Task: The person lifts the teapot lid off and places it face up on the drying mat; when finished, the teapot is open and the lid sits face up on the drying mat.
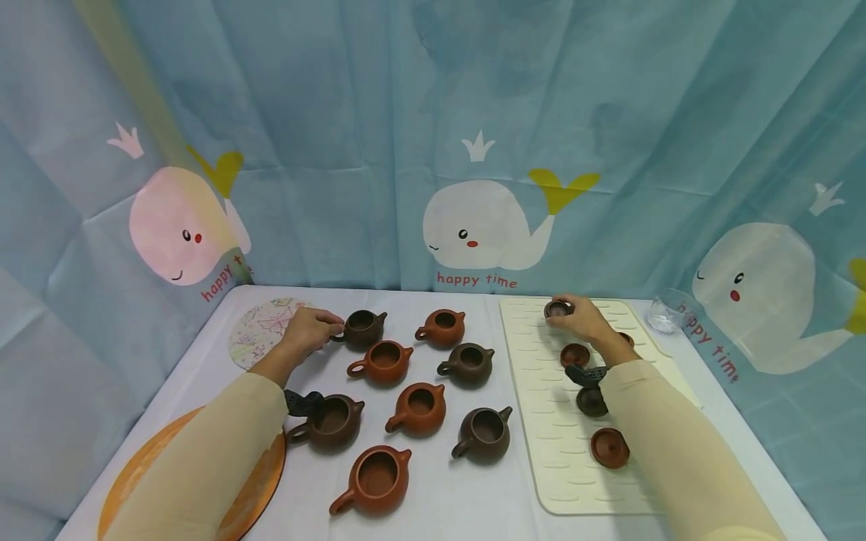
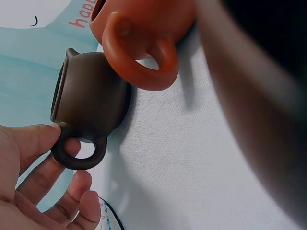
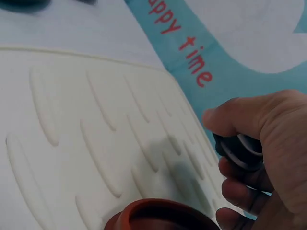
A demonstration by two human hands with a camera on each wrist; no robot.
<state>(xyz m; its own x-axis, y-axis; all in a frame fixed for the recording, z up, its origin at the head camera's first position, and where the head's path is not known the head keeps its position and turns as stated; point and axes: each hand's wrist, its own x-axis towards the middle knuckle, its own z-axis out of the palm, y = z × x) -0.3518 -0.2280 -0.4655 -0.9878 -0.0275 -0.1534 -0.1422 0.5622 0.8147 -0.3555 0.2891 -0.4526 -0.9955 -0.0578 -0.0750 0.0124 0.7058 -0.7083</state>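
At the back left, my left hand (image 1: 310, 330) pinches the ring handle of a small dark brown lidless teapot (image 1: 364, 338). The left wrist view shows thumb and forefinger on that handle (image 2: 79, 163), the other fingers loosely bent. Over the far part of a cream ridged mat (image 1: 541, 451), my right hand (image 1: 583, 319) holds a dark round teapot lid (image 1: 558, 309). In the right wrist view, that lid (image 3: 237, 153) sits between thumb and fingers, partly covered. Below it on the mat lies a reddish-brown lid (image 1: 575, 355).
More lidless teapots, orange-brown (image 1: 421, 422) and dark brown (image 1: 487, 449), stand across the white table. Other lids (image 1: 610, 448) lie on the mat, one partly behind the right wrist. A clear glass bowl (image 1: 666, 314), a floral round mat (image 1: 260, 330) and a round wooden board (image 1: 269, 485) are near the edges.
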